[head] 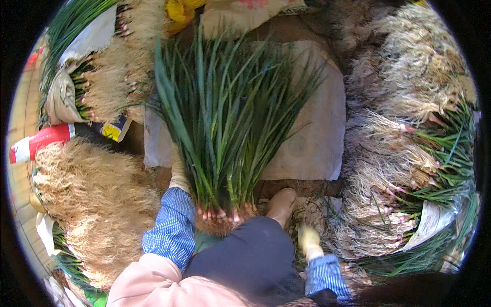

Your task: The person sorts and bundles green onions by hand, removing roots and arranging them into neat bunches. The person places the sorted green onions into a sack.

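A large bunch of green scallions or similar allium plants (222,122) stands before me. Its leaves fan away from me, and its pinkish bulbs and tan roots are close to my knee. My left hand (177,170), in a pale glove, reaches along the left side of the leaves; its fingers are partly hidden there, so its grip does not show. Low on the right, my right hand (308,238) is blurred, in a pale yellow glove, apart from the bunch and near loose trimmings (312,215). Whether it holds anything cannot be made out.
Under the leaf tips lies a whitish sheet (310,146). Rooted bundles are heaped at the left (96,207) and right (379,184), some wrapped in pale sacking (429,222). A red and white package (48,142) rests at the left. My shoe (283,203) is beside the bunch's roots.
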Motion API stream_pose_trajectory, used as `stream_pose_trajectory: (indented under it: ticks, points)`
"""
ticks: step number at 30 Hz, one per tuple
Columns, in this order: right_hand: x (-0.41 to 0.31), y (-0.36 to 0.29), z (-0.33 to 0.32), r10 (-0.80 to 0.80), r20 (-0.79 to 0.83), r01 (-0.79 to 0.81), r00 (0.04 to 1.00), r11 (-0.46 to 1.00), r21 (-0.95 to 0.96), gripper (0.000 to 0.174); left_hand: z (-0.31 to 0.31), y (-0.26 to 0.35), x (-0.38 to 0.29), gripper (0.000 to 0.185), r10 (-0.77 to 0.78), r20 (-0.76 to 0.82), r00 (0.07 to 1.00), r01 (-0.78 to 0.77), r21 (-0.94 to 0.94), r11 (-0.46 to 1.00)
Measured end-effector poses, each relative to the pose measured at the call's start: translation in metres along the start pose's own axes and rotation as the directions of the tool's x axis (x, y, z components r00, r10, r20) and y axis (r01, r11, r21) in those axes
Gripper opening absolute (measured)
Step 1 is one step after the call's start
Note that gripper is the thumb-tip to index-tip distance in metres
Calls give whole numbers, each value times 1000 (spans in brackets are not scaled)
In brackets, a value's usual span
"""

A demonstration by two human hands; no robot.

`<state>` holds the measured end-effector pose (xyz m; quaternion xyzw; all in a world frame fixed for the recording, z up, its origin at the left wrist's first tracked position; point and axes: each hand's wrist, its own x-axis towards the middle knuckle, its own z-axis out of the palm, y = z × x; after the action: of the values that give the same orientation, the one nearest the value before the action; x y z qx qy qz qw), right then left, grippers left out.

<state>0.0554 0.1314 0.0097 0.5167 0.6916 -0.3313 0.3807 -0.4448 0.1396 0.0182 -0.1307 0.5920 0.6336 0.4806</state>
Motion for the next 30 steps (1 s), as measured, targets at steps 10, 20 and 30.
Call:
stream_pose_trajectory:
  ticks: [10,20,30]
  points:
    - [96,-51,-199,97,-717,57,690,981,187,41,-12,-13,28,79,84,-41,996,-77,164,984]
    - [211,19,-213,354,-386,177,852,499,848,64,6,4,17,85,-90,-49,995,91,21,996]
    - [14,-94,-244,-114,-745,603,658,672,430,31,40,36,-25,89,171,-261,950,47,660,750]
